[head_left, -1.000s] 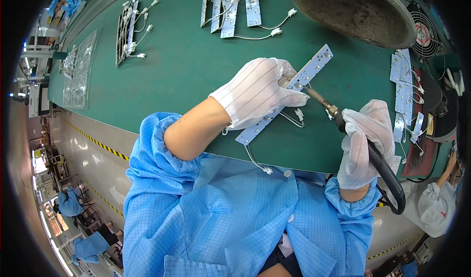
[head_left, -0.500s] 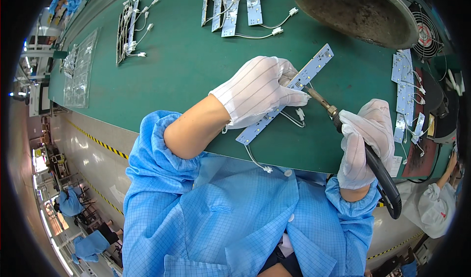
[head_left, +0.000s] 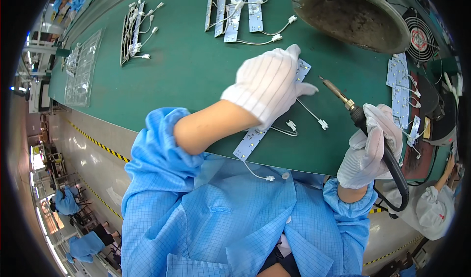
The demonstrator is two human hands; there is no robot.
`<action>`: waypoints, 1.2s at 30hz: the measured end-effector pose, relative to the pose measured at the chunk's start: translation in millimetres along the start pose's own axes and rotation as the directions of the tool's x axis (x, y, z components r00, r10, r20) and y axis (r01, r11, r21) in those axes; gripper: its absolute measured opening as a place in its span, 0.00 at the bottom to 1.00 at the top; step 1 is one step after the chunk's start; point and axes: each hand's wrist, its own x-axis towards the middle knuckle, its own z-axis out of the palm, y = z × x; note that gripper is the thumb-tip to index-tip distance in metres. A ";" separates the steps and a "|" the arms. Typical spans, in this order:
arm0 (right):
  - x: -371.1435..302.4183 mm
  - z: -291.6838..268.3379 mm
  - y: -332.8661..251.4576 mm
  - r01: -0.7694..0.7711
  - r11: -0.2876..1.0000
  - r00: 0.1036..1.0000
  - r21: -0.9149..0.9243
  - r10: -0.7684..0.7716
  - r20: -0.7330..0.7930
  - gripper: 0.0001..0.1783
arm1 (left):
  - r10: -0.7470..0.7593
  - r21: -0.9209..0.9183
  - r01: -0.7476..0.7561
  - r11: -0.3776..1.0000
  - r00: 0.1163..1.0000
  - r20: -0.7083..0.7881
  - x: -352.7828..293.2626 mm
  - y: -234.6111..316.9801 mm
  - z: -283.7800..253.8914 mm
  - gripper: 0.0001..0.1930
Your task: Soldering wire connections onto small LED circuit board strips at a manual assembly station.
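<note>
Smooth green tabletop (head_left: 171, 80) — gloved right hand (head_left: 371, 147) grips tapered soldering iron (head_left: 359, 116).

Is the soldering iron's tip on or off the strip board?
Off: green mat shows between the tip of the soldering iron and the strip board.

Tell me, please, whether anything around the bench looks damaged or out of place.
Two oddities: the circuit strip under the left hand has a white connector reaching past the bench edge, where it might snag, and the hood is darkly stained inside.
</note>
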 end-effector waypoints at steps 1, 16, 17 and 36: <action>-0.6 -0.4 1.6 0.020 0.996 1.000 -0.082 -0.019 0.009 0.15 | -0.129 -0.057 0.137 0.989 0.983 0.132 7.4 3.1 1.3 0.27; 9.7 5.8 -11.4 -0.137 0.974 0.989 0.180 0.123 0.085 0.08 | 0.329 -0.417 -0.317 0.851 0.943 -0.046 -13.8 -21.6 16.4 0.09; 9.1 6.3 -11.5 -0.141 0.974 0.988 0.179 0.127 0.085 0.08 | 0.303 -0.440 -0.286 0.851 0.953 -0.034 -13.8 -21.3 16.0 0.09; 9.4 2.6 -7.6 -0.140 0.967 0.990 0.215 0.134 0.042 0.08 | 0.231 -0.489 -0.152 0.859 0.967 0.106 -10.0 -18.2 6.2 0.10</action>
